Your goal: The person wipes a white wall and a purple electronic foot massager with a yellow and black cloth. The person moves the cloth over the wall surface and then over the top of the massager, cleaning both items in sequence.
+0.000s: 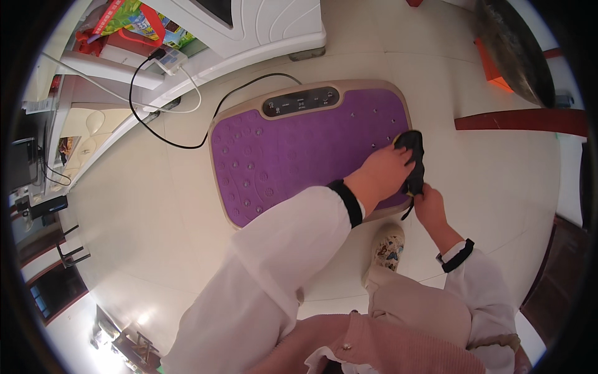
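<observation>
A vibration exercise plate [317,140] with a purple textured top, a beige rim and a black control panel [300,101] lies on the tiled floor. At its right edge a black cloth [414,161] with bits of yellow is bunched up. My left hand [385,170] grips the cloth's upper part over the plate. My right hand [430,203] pinches its lower end just beyond the plate's edge. A thin black strip [408,211] hangs below the cloth.
A black cable [175,146] runs from the plate to a white power strip [173,61] by a white cabinet [280,28]. A dark red curved furniture leg [518,120] is on the right, below a large dark rounded object [518,51]. My shoe [388,250] stands near the plate.
</observation>
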`<state>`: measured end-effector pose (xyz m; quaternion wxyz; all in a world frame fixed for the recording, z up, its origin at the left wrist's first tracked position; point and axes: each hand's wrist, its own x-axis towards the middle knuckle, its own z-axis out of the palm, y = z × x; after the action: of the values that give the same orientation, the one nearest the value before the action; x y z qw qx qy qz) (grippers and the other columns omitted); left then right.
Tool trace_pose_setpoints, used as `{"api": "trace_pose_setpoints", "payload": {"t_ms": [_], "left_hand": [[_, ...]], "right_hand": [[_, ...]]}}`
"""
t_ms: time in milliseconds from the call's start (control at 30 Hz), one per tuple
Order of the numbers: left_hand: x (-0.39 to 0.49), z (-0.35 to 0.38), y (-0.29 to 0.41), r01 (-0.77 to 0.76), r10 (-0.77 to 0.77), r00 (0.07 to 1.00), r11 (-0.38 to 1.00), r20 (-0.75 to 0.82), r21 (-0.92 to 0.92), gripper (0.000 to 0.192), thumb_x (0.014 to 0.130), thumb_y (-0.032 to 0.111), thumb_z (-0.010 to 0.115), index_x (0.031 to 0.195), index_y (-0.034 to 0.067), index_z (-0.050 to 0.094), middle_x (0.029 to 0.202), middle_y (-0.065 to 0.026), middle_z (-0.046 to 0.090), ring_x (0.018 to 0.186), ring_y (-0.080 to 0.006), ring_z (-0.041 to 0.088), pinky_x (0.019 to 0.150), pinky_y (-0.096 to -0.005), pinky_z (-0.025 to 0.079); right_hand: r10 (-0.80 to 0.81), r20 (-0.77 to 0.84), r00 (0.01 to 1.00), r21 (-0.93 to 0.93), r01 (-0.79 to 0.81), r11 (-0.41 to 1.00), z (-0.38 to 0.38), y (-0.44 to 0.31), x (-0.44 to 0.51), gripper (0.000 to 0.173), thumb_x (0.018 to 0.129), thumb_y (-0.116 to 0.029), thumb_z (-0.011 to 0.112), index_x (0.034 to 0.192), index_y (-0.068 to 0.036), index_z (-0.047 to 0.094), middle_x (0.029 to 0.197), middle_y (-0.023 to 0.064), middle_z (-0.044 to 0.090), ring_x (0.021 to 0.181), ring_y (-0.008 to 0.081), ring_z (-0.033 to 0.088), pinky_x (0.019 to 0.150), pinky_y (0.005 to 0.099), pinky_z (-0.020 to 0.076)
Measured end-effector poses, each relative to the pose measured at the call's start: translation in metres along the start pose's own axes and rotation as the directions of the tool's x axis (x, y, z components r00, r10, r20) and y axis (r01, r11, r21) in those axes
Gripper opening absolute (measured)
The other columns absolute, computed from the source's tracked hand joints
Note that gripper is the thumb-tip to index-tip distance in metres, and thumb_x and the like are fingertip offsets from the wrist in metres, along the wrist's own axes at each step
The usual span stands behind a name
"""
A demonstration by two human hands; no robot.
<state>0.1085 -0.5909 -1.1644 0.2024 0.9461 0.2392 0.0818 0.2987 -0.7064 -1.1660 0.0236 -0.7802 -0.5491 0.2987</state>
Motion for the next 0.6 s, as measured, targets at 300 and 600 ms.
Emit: {"api": "trace_pose_setpoints", "payload": {"t_ms": [300, 600], "left_hand": [[-0.089, -0.016, 0.010, -0.216, 0.220, 0.964, 0.975, 0.149, -0.046, 0.043, 0.092, 0.017, 0.060, 0.134, 0.007, 0.064, 0.140, -0.0148, 0.061, 0.131, -0.0301, 0.058, 0.111, -0.0409, 0.045], [-0.127, -0.116, -0.083, 0.368, -0.375, 0.926, 0.923, 0.050, 0.109, 0.035, 0.087, 0.009, 0.061, 0.122, 0.005, 0.065, 0.118, -0.0173, 0.067, 0.112, -0.0373, 0.064, 0.095, -0.0467, 0.053]], "right_hand": [[0.135, 0.631, 0.764, 0.639, -0.610, 0.469, 0.017, -0.064, -0.060, 0.024, 0.090, 0.004, 0.050, 0.110, 0.009, 0.064, 0.100, 0.0099, 0.069, 0.090, 0.0227, 0.071, 0.070, 0.0307, 0.0612], [-0.464, -0.006, 0.886, 0.348, 0.437, 0.830, -0.031, -0.137, 0.052, 0.047, 0.087, 0.002, 0.054, 0.133, -0.005, 0.063, 0.112, 0.0219, 0.071, 0.109, 0.0366, 0.068, 0.091, 0.0457, 0.0553]]}}
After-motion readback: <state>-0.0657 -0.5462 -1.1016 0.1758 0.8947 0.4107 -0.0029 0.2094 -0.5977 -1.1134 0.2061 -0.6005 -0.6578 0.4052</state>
